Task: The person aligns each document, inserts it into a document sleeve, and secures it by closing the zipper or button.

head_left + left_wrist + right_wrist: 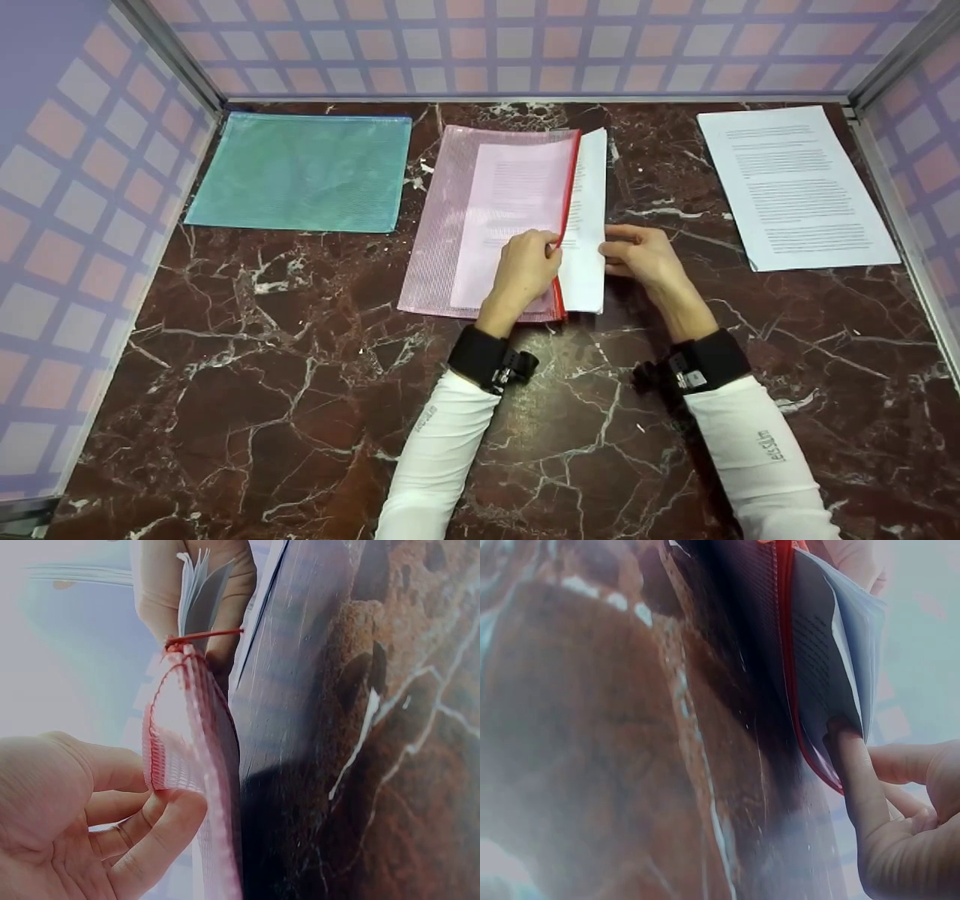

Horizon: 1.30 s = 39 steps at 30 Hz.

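Marbled tabletop (315, 420) beneath two hands (525, 266) (646, 259), two pouches (431, 255) (307, 172), two paper batches (589, 285) (810, 195)

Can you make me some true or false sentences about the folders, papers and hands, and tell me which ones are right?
1. The green folder lies to the left of the pink folder. True.
2. The left hand is holding the green folder. False: it pinches the edge of the pink folder.
3. The right hand is holding the papers. True.
4. The papers are completely inside the pink folder. False: they stick out past its red edge.
5. The white page on the far right has printed lines. True.
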Available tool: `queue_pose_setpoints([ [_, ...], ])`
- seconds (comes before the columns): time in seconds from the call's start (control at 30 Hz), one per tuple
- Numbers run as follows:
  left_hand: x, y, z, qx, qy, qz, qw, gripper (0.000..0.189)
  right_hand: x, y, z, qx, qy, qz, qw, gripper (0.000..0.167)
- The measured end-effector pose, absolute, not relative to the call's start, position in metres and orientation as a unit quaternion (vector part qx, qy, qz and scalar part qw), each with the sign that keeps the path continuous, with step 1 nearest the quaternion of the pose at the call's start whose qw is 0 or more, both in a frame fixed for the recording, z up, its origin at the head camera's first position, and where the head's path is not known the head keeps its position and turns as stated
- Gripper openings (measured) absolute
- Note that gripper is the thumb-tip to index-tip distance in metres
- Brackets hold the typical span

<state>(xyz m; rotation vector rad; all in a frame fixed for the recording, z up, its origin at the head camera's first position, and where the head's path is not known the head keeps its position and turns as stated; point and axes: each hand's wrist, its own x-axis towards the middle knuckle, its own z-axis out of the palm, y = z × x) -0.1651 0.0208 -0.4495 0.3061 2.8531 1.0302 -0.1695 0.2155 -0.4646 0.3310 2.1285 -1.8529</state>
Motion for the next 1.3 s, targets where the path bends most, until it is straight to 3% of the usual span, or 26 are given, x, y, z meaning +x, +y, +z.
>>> queue_pose_setpoints([
  [1.3, -0.162, 0.022, -0.444, 0.107, 0.932, 0.344, 0.039, 0.028, -0.177, 0.18, -0.471, 0.09, 0.72, -0.672, 0.152, 0.047],
])
